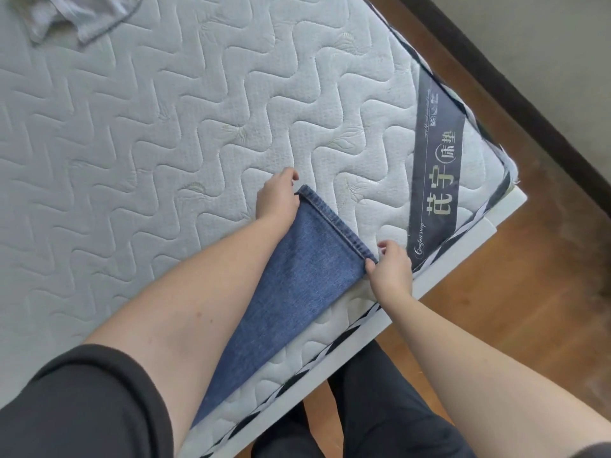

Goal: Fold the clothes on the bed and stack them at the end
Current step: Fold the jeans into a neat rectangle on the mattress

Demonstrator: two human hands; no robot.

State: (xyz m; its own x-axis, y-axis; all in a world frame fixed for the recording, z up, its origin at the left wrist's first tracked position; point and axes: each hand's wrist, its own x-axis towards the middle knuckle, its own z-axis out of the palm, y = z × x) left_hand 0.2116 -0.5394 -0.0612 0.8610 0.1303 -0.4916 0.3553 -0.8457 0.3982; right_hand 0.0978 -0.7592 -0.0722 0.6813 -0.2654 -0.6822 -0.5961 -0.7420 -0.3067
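Pinching the hem corners of the jeans [297,285], the left hand [277,201] and right hand [390,264] held them, length running back toward the person.

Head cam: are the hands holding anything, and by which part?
Both hold the blue denim jeans leg at its stitched hem: left hand at the far corner, right hand pinching the near corner, over the white quilted mattress.

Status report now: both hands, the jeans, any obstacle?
Left hand and right hand each pinch a hem corner of blue denim jeans, flat along mattress edge. Crumpled grey garment far off. Nothing blocking.
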